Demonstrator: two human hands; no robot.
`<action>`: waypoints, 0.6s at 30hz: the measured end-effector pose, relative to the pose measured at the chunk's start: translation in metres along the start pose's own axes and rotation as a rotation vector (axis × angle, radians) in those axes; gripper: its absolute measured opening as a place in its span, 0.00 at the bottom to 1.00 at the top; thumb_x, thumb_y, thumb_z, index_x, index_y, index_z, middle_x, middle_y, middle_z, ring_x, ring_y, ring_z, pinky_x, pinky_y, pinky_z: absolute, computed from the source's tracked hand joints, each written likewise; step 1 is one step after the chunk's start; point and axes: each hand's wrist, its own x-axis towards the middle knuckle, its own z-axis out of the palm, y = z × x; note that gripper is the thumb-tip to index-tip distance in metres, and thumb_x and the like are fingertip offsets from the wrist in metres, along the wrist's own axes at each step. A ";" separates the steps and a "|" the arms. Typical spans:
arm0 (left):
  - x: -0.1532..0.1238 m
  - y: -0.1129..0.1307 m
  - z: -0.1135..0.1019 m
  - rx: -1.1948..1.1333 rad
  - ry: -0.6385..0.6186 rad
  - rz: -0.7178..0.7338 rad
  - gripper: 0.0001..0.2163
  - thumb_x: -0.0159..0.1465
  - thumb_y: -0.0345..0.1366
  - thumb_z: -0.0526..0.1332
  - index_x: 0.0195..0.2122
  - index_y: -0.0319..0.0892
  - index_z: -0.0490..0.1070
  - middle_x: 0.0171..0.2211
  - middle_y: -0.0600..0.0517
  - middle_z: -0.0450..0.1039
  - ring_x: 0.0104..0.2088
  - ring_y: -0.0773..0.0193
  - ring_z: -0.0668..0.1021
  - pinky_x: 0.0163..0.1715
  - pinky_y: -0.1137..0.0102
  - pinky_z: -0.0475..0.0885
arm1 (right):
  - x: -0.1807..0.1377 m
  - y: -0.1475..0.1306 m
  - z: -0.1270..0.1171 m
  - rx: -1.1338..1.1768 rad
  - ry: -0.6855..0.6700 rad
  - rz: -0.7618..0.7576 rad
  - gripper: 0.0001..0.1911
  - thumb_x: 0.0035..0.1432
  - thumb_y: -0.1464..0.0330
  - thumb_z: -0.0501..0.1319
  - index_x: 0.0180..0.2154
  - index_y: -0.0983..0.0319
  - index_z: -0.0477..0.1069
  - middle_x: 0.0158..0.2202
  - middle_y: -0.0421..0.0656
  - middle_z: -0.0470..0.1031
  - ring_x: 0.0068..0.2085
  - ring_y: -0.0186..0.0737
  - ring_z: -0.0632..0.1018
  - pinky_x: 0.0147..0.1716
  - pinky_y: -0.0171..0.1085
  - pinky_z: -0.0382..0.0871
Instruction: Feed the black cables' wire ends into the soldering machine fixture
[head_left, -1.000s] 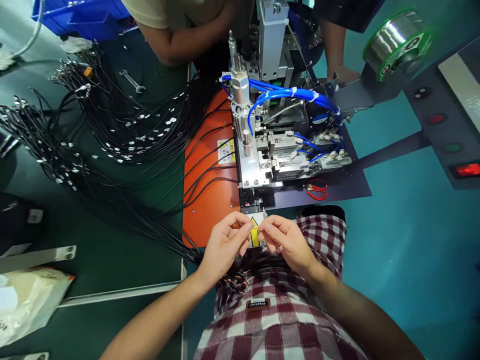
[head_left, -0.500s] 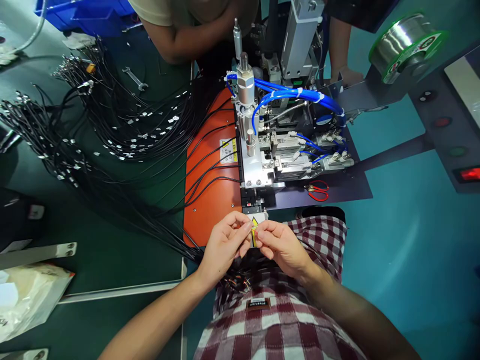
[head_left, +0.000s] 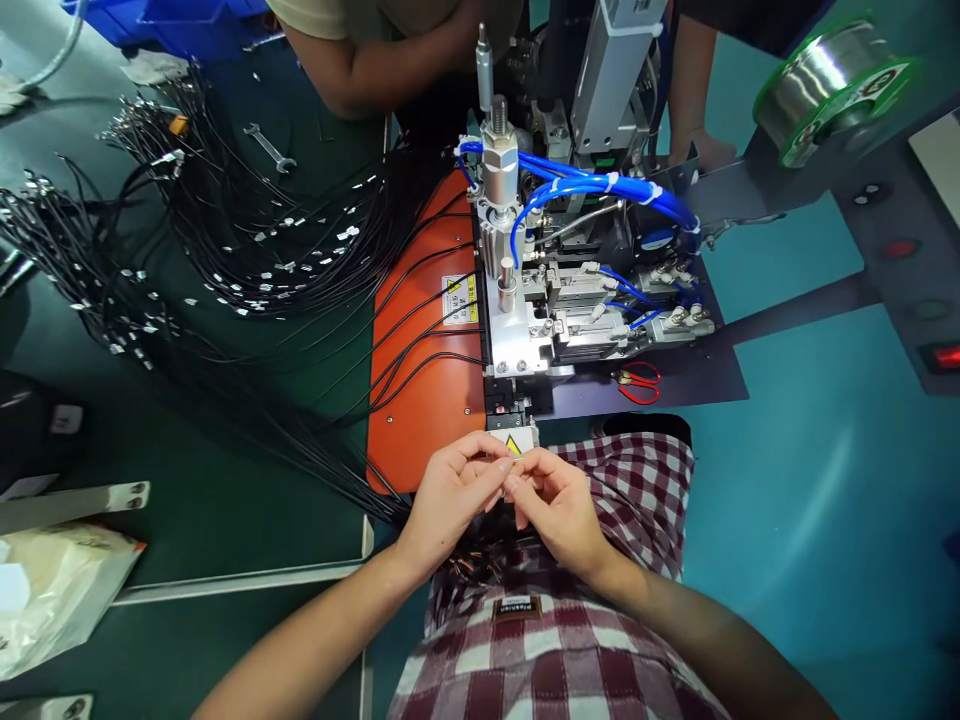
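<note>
My left hand and my right hand meet in front of my body, fingertips touching. Each is closed in a pinch of thumb and fingers. Whatever lies between the fingertips is too small and covered to make out. Just beyond them is a white block with a yellow warning label, at the near end of the machine. Below my hands, thin wire ends with coppery tips lie over my lap. Black cables run from the left across an orange plate towards the machine.
Bundles of black cables with white tags cover the dark green table. A wrench lies among them. Red-handled scissors rest right of the machine, under a solder spool. Another person's arm leans on the table's far side.
My right hand has shifted slightly left, so the fingertips, a little apart before, now touch. The view has moved slightly.
</note>
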 end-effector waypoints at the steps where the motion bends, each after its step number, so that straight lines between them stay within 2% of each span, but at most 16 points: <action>1: 0.001 0.000 0.000 -0.008 0.006 -0.002 0.11 0.59 0.41 0.66 0.33 0.38 0.69 0.18 0.60 0.61 0.17 0.77 0.60 0.17 0.79 0.52 | 0.000 0.001 -0.001 -0.028 0.001 -0.009 0.08 0.58 0.65 0.62 0.30 0.62 0.69 0.22 0.36 0.70 0.19 0.27 0.67 0.19 0.28 0.61; 5: 0.001 0.000 0.000 -0.012 0.018 0.009 0.10 0.59 0.40 0.65 0.33 0.39 0.68 0.16 0.61 0.59 0.16 0.77 0.59 0.17 0.79 0.51 | 0.003 -0.004 -0.011 -0.142 0.007 -0.018 0.07 0.57 0.65 0.63 0.33 0.63 0.72 0.23 0.37 0.69 0.21 0.28 0.69 0.19 0.29 0.62; 10: 0.000 0.001 0.001 0.033 0.037 -0.012 0.12 0.60 0.42 0.65 0.32 0.39 0.67 0.15 0.61 0.58 0.16 0.77 0.59 0.17 0.79 0.49 | 0.009 -0.019 -0.024 -0.140 0.057 -0.013 0.08 0.56 0.65 0.63 0.35 0.63 0.72 0.24 0.38 0.70 0.20 0.29 0.70 0.20 0.30 0.63; 18: 0.001 -0.002 0.002 0.060 0.048 -0.014 0.12 0.59 0.42 0.65 0.33 0.39 0.67 0.16 0.61 0.59 0.16 0.77 0.58 0.17 0.79 0.49 | 0.015 -0.020 -0.018 -0.122 0.034 0.030 0.09 0.54 0.65 0.65 0.29 0.64 0.70 0.21 0.36 0.67 0.20 0.29 0.67 0.20 0.30 0.61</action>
